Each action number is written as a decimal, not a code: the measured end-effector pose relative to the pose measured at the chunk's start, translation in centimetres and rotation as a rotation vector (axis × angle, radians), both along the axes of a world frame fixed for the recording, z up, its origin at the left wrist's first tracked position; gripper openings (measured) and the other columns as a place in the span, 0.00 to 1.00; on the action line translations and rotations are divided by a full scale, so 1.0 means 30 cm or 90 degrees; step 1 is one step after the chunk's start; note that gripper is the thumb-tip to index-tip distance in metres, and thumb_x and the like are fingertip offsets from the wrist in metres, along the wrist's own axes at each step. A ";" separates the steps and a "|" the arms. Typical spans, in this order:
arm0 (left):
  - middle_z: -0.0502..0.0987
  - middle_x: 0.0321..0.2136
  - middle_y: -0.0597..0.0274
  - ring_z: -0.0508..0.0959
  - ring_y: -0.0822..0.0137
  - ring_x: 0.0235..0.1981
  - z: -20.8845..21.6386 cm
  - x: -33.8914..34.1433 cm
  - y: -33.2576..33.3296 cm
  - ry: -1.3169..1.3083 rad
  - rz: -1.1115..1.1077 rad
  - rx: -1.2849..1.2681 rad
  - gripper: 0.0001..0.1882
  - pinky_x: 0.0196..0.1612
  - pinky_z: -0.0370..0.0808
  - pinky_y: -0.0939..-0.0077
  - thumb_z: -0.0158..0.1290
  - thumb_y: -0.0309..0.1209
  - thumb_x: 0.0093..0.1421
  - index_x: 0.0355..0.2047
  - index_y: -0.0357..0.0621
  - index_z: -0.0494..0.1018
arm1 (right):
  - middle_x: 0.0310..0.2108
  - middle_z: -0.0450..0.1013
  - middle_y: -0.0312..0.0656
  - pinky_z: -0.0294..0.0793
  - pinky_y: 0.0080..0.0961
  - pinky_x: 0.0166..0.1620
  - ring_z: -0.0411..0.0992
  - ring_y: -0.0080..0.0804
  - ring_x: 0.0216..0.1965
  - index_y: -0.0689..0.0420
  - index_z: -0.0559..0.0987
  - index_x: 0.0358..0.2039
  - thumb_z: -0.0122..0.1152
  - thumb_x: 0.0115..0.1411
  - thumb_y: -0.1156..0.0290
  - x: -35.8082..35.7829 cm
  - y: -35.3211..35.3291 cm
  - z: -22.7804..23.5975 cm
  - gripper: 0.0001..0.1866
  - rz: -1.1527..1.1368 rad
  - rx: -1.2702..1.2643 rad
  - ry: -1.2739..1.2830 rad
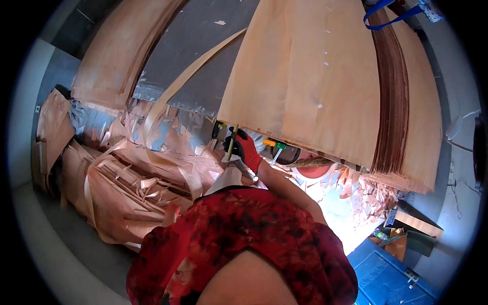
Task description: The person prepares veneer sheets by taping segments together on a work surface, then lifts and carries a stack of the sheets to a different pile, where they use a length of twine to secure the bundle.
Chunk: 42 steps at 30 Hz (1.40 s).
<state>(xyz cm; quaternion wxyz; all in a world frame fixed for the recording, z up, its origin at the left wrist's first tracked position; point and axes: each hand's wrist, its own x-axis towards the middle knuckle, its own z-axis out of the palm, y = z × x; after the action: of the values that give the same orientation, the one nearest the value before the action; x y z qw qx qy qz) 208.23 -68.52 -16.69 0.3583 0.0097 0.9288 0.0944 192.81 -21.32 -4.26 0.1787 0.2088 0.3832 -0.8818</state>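
My right hand (245, 150), in a red and black glove, is closed around a narrow yellowish stick (232, 145) at the near left corner of a tall stack of wood veneer sheets (305, 66). The stick stands roughly upright in the picture, and its full length is partly hidden by the fingers. Low on the left, a smeared red patch (172, 214) beside my sleeve appears to be my gloved left hand; its fingers cannot be made out. Just right of the right hand, an orange and green handled tool (274, 145) sits at the stack's near edge.
Torn veneer scraps (132, 188) are heaped at left, with a long loose strip (188, 71) crossing a dark grey surface (188, 51). Another veneer stack (119, 51) stands far left. A red basin (311, 170) is under the near edge; a blue box (389, 274) lies lower right.
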 end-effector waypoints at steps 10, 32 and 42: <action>0.74 0.50 0.51 0.78 0.55 0.45 0.338 -0.525 0.704 -0.432 0.533 0.764 0.40 0.48 0.76 0.61 0.42 0.65 0.61 0.57 0.42 0.65 | 0.34 0.76 0.41 0.74 0.27 0.38 0.73 0.26 0.33 0.62 0.75 0.45 0.55 0.63 0.65 -0.056 -0.103 -0.043 0.15 0.080 0.366 0.164; 0.78 0.28 0.53 0.80 0.63 0.27 0.705 -0.608 0.868 -0.343 0.398 0.749 0.17 0.33 0.78 0.70 0.53 0.36 0.62 0.43 0.34 0.71 | 0.54 0.66 0.50 0.69 0.33 0.51 0.67 0.41 0.52 0.59 0.65 0.60 0.61 0.57 0.68 -0.179 0.173 0.308 0.30 -0.232 0.640 0.178; 0.80 0.38 0.49 0.81 0.57 0.36 0.595 -0.617 0.851 0.025 -0.028 0.136 0.30 0.43 0.74 0.63 0.49 0.52 0.60 0.49 0.36 0.70 | 0.53 0.67 0.51 0.66 0.39 0.55 0.67 0.48 0.52 0.57 0.69 0.57 0.61 0.55 0.69 0.270 0.641 0.031 0.28 -0.443 0.932 -0.069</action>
<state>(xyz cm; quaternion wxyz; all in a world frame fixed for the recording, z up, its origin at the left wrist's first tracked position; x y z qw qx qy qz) 189.72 -42.99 1.15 0.3389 0.0702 0.9198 0.1850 200.91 -2.09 -3.34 -0.2692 0.4221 0.7668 -0.4018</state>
